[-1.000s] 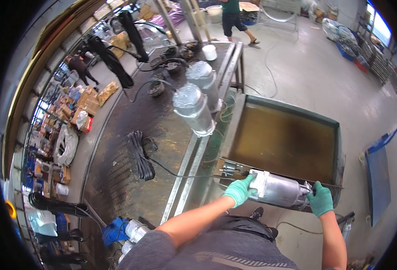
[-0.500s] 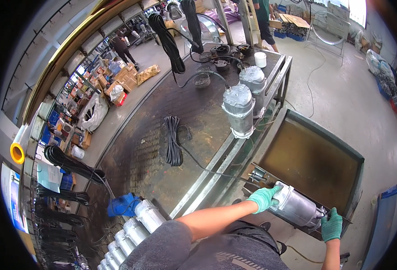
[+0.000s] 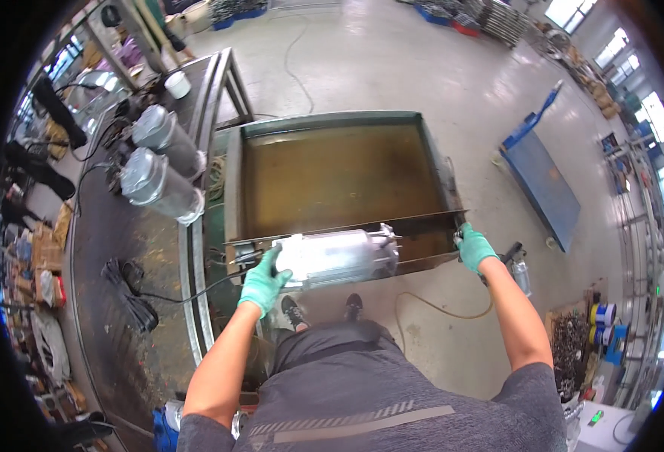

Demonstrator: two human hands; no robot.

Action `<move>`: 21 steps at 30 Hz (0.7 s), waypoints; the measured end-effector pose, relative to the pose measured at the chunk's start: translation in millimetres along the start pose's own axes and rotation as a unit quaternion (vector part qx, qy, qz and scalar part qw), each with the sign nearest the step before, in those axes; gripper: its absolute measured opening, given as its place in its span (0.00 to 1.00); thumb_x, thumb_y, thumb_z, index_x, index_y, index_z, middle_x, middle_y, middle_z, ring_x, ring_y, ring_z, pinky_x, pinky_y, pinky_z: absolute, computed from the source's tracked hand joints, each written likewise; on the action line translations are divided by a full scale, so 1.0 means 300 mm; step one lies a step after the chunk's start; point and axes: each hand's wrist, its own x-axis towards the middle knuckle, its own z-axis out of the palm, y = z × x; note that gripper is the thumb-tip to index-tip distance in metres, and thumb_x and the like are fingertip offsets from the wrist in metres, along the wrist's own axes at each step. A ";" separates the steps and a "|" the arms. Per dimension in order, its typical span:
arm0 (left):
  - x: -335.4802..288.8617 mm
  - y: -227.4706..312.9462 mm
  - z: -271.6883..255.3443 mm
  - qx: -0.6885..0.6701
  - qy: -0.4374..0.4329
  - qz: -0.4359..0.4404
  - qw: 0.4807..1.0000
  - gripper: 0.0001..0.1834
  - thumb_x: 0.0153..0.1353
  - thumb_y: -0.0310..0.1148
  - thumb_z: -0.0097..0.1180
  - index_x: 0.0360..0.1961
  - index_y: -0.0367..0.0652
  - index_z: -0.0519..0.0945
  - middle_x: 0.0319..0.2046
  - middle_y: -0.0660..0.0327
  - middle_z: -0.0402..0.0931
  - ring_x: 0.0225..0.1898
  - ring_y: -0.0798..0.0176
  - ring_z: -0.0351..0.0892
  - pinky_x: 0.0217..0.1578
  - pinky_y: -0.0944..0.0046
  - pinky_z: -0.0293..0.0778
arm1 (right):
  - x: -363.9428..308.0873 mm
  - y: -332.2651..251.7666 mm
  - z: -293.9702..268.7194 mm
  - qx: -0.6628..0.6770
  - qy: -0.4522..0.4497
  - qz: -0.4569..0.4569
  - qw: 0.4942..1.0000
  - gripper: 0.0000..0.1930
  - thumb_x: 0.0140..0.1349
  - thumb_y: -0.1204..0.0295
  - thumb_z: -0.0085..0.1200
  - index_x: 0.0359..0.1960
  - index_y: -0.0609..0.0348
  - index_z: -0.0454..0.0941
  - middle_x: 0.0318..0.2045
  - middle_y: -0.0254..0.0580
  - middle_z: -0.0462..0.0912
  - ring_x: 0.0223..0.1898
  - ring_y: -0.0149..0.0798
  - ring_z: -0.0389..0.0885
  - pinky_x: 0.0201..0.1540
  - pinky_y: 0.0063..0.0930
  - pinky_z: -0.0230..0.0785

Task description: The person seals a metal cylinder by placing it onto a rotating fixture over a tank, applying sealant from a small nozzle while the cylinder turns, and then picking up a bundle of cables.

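Observation:
A silver cylindrical pump (image 3: 332, 256) lies on its side across the near end of a shallow metal tank (image 3: 234, 173) of brownish liquid. My left hand (image 3: 264, 282), in a green glove, grips the pump's left end, with fingers on top and thumb in front. A black cable (image 3: 189, 299) runs from a coil (image 3: 130, 297) on the workbench towards that end. Beyond the pump's right end, my gloved right hand (image 3: 475, 247) is closed at the tank's near right corner, around a small part that the glove mostly hides.
Two upright silver pumps (image 3: 158, 184) stand on the dark workbench (image 3: 113, 233) at left, with a white tub (image 3: 177, 84) behind them. A blue flat trolley (image 3: 539, 181) is on the floor at right. A thin hose (image 3: 445, 310) loops across the floor near my feet.
My view has swung to the right, so the tank and pump now sit mid-picture. My left hand stays at the pump's left end; my right hand has shifted from beside its right end to the tank's corner.

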 end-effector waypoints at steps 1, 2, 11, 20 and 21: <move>0.017 -0.074 0.019 0.015 0.034 0.059 0.998 0.41 0.61 0.36 0.72 0.74 0.50 0.66 0.61 0.47 0.79 0.60 0.48 0.82 0.59 0.56 0.74 | 0.075 0.077 0.052 -0.040 0.041 0.003 0.998 0.14 0.75 0.63 0.48 0.54 0.59 0.70 0.46 0.67 0.84 0.50 0.68 0.82 0.50 0.59 0.74; 0.022 -0.056 0.028 0.016 0.029 0.063 0.997 0.42 0.61 0.35 0.72 0.74 0.50 0.66 0.62 0.48 0.79 0.61 0.49 0.80 0.60 0.56 0.73 | 0.128 0.144 0.080 -0.039 0.064 0.001 0.997 0.15 0.74 0.62 0.48 0.53 0.59 0.72 0.46 0.65 0.84 0.51 0.66 0.82 0.51 0.59 0.75; -0.012 -0.032 0.012 0.007 0.032 0.025 0.999 0.40 0.62 0.34 0.70 0.74 0.52 0.66 0.62 0.45 0.78 0.62 0.46 0.80 0.61 0.55 0.74 | 0.483 0.208 0.218 -0.076 0.117 0.083 0.987 0.17 0.70 0.58 0.52 0.51 0.55 0.82 0.54 0.57 0.84 0.57 0.60 0.82 0.59 0.54 0.75; -0.037 -0.026 0.010 0.056 0.008 -0.028 0.998 0.39 0.67 0.38 0.66 0.77 0.56 0.63 0.57 0.43 0.80 0.53 0.45 0.83 0.55 0.53 0.75 | 0.215 -0.011 0.207 0.012 0.192 -0.048 0.980 0.27 0.61 0.75 0.55 0.64 0.61 0.72 0.65 0.57 0.74 0.66 0.55 0.74 0.68 0.44 0.68; -0.027 -0.034 0.017 0.072 0.005 -0.018 0.997 0.40 0.67 0.40 0.66 0.77 0.57 0.62 0.55 0.42 0.81 0.52 0.44 0.84 0.54 0.52 0.75 | 0.169 -0.022 0.224 0.087 0.168 -0.132 0.973 0.30 0.59 0.78 0.53 0.66 0.61 0.70 0.65 0.56 0.74 0.67 0.54 0.73 0.70 0.42 0.66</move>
